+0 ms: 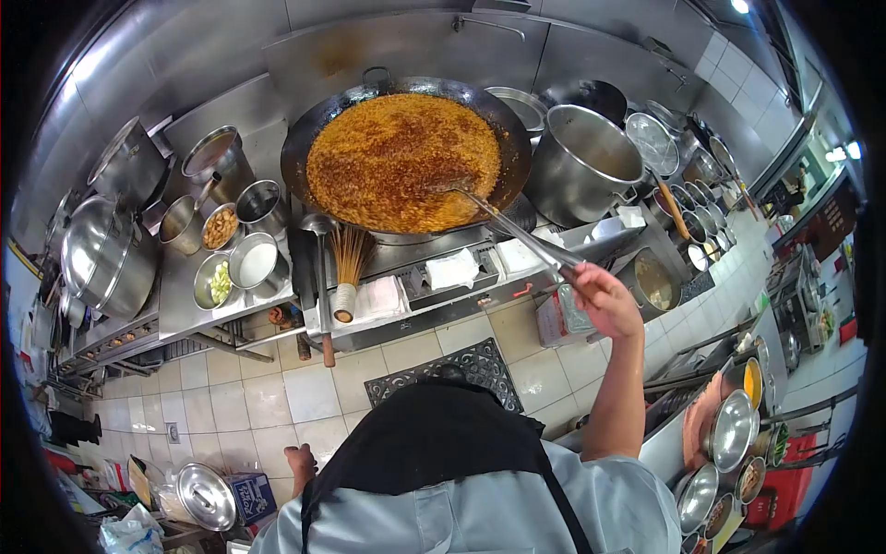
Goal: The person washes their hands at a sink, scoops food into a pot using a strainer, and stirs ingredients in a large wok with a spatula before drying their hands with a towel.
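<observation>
My right hand (607, 300) is closed around the end of a long-handled metal wok utensil (517, 235). Its far end dips into an orange-brown, grainy, oily mixture (397, 152), so I cannot make out the head's shape. The mixture fills a large black wok (519, 138) on the stove. Low beside my body hangs my left hand (300, 459), fingers curled, with nothing visible in it. In front of the wok, a ladle (320, 263) and a bamboo wok brush (349, 268) lie side by side. Folded white cloths (452, 269) rest along the stove's front ledge.
A tall steel pot (581, 171) stands right of the wok. To the left are a bowl of nuts (221, 226), a container of white contents (254, 263) and a bowl of chopped green pieces (219, 283). A black mat (480, 365) lies on the tiled floor. Steel bowls (734, 434) line the right counter.
</observation>
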Available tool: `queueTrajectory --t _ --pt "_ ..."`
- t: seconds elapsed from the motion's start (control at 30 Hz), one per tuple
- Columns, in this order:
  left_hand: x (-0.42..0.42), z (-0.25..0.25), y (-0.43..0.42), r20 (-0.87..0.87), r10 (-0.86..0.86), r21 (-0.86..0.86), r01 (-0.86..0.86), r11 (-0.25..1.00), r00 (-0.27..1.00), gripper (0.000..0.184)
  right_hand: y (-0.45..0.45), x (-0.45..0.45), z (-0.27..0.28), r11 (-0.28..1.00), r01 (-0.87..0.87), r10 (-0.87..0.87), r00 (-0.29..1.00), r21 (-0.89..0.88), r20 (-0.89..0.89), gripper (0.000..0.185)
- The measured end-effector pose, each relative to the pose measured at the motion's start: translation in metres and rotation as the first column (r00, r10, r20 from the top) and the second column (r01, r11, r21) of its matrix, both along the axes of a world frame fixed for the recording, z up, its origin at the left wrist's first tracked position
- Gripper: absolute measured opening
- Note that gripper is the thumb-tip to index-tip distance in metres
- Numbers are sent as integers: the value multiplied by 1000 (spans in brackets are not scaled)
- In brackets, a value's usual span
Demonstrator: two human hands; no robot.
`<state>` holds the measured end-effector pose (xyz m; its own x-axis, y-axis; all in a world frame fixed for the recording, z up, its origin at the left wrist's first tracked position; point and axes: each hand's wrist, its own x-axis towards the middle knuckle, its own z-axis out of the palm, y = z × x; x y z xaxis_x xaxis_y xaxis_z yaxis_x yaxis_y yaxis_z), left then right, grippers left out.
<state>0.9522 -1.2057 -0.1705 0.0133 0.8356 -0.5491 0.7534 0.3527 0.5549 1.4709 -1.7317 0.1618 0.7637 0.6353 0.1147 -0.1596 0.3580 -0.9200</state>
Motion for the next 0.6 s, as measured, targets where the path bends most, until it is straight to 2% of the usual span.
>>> queueTrajectory --t 0.07,0.13,0.17,0.27,0.37,0.4,0.43,0.53,0.6 --pt "13 11 -2 12 -14 -13 15 1000 1000 45 -12 -7 -8 962 27 -18 999 -273 38 21" --pt "22 13 -3 6 -15 -26 15 1000 1000 45 -17 -8 -18 854 60 -11 995 -517 98 20" --pt "26 14 -4 0 -14 -27 14 1000 1000 46 -20 -9 -23 814 74 -6 993 -577 119 23" --pt "31 11 -10 -17 -17 3 17 1000 1000 47 -12 -12 -32 827 79 -55 997 -557 60 29" --pt "22 -21 -9 -44 -32 116 37 993 999 47 11 -19 -42 634 319 -107 939 -704 328 23" --pt "19 -21 -10 -36 -36 103 40 994 999 47 19 -20 -46 550 382 -98 912 -743 397 20" --pt "17 -21 -12 -29 -41 90 44 995 999 47 31 -24 -37 482 491 -35 838 -726 544 21" --pt "12 -30 -15 -107 -30 93 40 995 994 49 53 -31 -32 607 371 -236 928 -703 287 26" --pt "9 -33 -18 -119 -11 111 24 994 993 48 59 -31 -38 711 331 -286 942 -620 175 33"
